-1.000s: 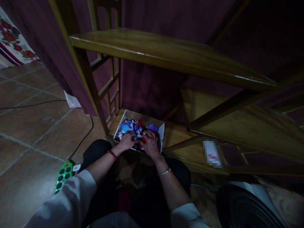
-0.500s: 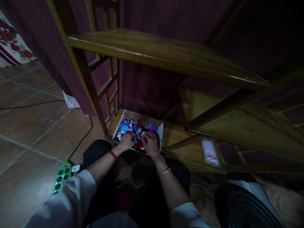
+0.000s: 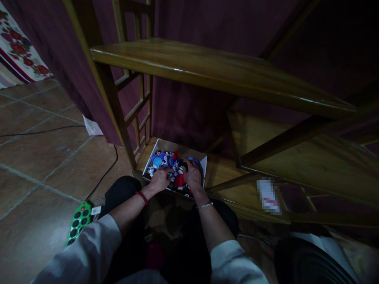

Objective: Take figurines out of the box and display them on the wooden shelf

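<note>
A shallow white cardboard box (image 3: 204,167) sits on the low wooden shelf, filled with small blue, red, black and white pieces whose kind is too small to tell. My left hand (image 3: 160,180) is over its near left part, fingers curled in among the pieces; what they hold is hidden. My right hand (image 3: 193,177) reaches into the right side, fingers bent beside a dark round piece (image 3: 181,162). A red disc-like piece (image 3: 179,180) lies between the hands, and a light-blue disc (image 3: 157,162) lies beyond the left one.
A wooden upper shelf (image 3: 207,65) juts out above the box, with a lattice side frame (image 3: 137,110) at left. A blurred white packet (image 3: 269,196) lies on the shelf to the right. On the floor are a green object with black circles (image 3: 78,223) and a cable (image 3: 103,175).
My right hand has shifted up and right within the box, uncovering more of the red piece. My left hand stays low at the box's left side. The view has shifted slightly.
</note>
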A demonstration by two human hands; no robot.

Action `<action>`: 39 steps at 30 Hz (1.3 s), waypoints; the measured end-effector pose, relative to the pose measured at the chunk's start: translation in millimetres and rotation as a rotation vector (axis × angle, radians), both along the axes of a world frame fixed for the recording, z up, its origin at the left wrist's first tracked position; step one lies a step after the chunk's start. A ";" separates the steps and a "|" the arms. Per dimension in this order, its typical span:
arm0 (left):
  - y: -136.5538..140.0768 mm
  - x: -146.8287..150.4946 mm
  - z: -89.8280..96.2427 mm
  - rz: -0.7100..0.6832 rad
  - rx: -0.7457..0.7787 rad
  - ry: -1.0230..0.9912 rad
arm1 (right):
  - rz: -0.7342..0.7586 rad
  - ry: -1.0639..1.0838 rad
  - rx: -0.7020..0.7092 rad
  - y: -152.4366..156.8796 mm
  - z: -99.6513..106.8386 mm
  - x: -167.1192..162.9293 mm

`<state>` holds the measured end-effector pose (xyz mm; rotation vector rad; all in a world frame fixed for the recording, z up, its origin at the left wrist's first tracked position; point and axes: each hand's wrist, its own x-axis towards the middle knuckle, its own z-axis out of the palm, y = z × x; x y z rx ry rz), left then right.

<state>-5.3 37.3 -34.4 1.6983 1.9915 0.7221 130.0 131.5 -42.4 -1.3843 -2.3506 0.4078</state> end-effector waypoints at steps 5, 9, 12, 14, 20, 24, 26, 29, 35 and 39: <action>0.5 2.9 -1.5 0.009 0.050 0.004 | 0.009 -0.100 -0.050 6.8 0.0 -3.6; 3.0 5.4 -4.4 0.011 0.114 0.004 | -0.027 -0.125 -0.041 6.9 1.9 -6.3; 5.6 7.7 -4.9 0.002 0.128 0.015 | -0.066 -0.097 -0.032 6.2 3.0 -7.5; 7.6 9.2 -3.9 0.010 0.128 0.023 | -0.071 -0.049 -0.028 5.7 3.1 -7.1; 13.6 13.0 2.4 0.074 0.115 0.038 | -0.074 0.150 -0.068 2.2 2.8 -1.3; 16.5 15.6 3.2 0.094 0.127 0.034 | -0.052 0.248 -0.138 -2.3 5.0 2.0; 17.8 17.2 2.3 0.110 0.117 0.029 | -0.051 0.265 -0.150 -5.0 7.0 2.6; 19.0 19.6 1.2 0.128 0.099 0.027 | -0.035 0.290 -0.163 -9.3 10.1 3.0; 19.0 22.9 2.7 0.112 0.103 -0.006 | 0.021 0.343 -0.220 -14.5 13.8 4.4; 19.1 22.7 3.5 0.110 0.154 -0.061 | 0.035 0.376 -0.271 -15.4 15.0 5.6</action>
